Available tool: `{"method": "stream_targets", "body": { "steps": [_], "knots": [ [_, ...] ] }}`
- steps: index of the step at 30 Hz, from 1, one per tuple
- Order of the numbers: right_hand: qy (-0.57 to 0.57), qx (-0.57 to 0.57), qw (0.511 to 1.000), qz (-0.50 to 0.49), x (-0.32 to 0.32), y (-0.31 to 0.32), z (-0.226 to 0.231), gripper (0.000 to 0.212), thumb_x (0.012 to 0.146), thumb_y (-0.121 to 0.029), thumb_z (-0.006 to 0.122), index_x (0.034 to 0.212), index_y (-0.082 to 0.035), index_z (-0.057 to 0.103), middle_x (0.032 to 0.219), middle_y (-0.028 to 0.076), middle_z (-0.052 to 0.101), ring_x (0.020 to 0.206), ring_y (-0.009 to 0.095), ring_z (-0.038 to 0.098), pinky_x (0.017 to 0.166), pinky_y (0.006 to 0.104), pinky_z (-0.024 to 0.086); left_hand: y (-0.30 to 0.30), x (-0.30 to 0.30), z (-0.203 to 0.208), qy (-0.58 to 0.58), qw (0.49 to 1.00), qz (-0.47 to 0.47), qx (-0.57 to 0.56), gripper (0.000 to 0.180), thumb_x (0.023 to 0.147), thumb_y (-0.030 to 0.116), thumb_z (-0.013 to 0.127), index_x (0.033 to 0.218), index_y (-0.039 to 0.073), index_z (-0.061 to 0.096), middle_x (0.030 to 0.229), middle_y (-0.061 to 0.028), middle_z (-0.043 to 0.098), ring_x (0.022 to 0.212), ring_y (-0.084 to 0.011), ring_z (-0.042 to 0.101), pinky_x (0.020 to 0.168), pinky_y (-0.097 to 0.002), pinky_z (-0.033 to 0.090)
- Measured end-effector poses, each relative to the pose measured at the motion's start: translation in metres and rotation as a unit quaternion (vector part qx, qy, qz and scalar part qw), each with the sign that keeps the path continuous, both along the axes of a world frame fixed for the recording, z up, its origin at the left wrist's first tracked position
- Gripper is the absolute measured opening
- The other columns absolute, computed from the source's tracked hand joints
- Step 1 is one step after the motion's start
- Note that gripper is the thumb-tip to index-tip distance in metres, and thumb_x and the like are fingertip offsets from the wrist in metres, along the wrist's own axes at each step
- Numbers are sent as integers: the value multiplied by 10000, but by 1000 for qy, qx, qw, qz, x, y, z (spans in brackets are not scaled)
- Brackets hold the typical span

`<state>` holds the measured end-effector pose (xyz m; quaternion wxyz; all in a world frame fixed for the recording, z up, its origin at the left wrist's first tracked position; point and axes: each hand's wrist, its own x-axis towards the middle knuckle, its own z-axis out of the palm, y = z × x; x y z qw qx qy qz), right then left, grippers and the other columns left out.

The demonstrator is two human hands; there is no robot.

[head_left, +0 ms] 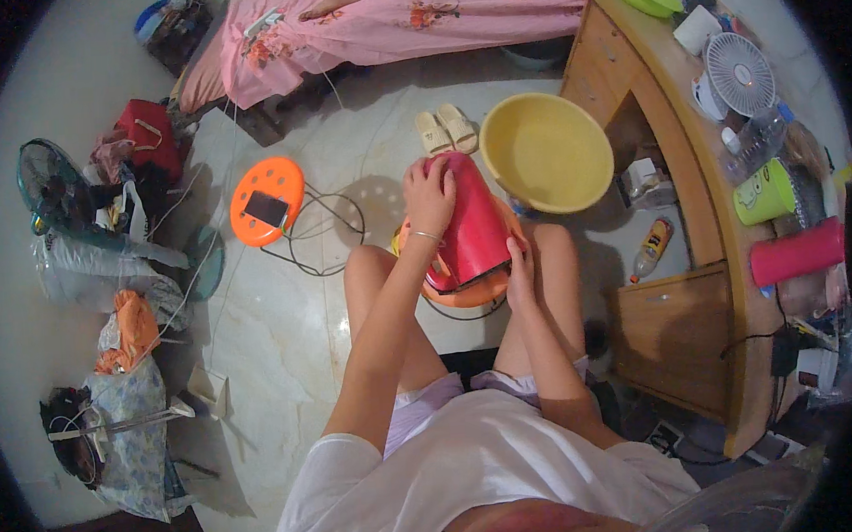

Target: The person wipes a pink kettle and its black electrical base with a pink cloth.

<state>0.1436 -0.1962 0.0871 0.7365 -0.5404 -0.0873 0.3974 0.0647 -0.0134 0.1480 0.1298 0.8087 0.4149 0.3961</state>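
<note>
In front of me, between my knees, a glossy pinkish-red tapered container (472, 220) lies tilted across an orange stool (485, 292). Its wider end, edged in dark, faces me, and a red loop shows at its lower left. My left hand (429, 196) is curled over the far left part of it. At the near right edge, my right hand (520, 271) grips the rim, fingers partly hidden beneath. What the container is exactly, and what is inside, I cannot make out.
A yellow basin (547, 154) and beige slippers (445, 130) are on the floor ahead. Left, a second orange stool (267, 202) carries a phone (266, 209), with a dark cable beside it. A wooden desk (652, 71) runs along the right; a green fan (54, 189) stands left.
</note>
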Motion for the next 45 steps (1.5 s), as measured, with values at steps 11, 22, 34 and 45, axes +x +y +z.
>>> {"method": "stream_targets", "body": {
  "steps": [11, 22, 34, 45],
  "knots": [
    [-293, 51, 954, 37, -3, 17, 47, 623, 897, -202, 631, 1421, -20, 348, 1413, 157, 407, 1326, 274, 370, 1106, 401, 295, 52, -35, -26, -145, 971, 74, -175, 353, 933, 356, 536, 1166, 115, 649, 1133, -189, 590, 1085, -370, 518, 982, -446, 388],
    [-626, -8, 769, 131, 8, 32, 139, 673, 814, -288, 718, 1365, -28, 433, 1413, 149, 446, 1272, 349, 444, 1060, 427, 373, 18, -32, -38, -373, 632, -172, -657, 415, 947, 310, 508, 1221, 15, 611, 1122, -111, 666, 999, -181, 636, 865, -311, 502],
    [-586, 34, 801, 121, 43, 100, 126, 359, 921, -219, 589, 1224, -28, 568, 1195, 168, 578, 1134, 342, 540, 971, 395, 428, -54, -28, 18, -458, 828, -51, -319, 450, 1027, 307, 370, 1358, 19, 474, 1313, -107, 521, 1188, -190, 504, 1033, -313, 369],
    [-560, -33, 814, 151, 58, 141, 114, 315, 918, -292, 580, 1150, -82, 607, 1148, 147, 613, 1070, 342, 586, 909, 415, 465, -27, -32, 53, -106, 987, -107, 58, 297, 900, 118, 560, 1179, 31, 611, 1257, -149, 567, 1239, -346, 474, 1091, -454, 326]
  ]
}}
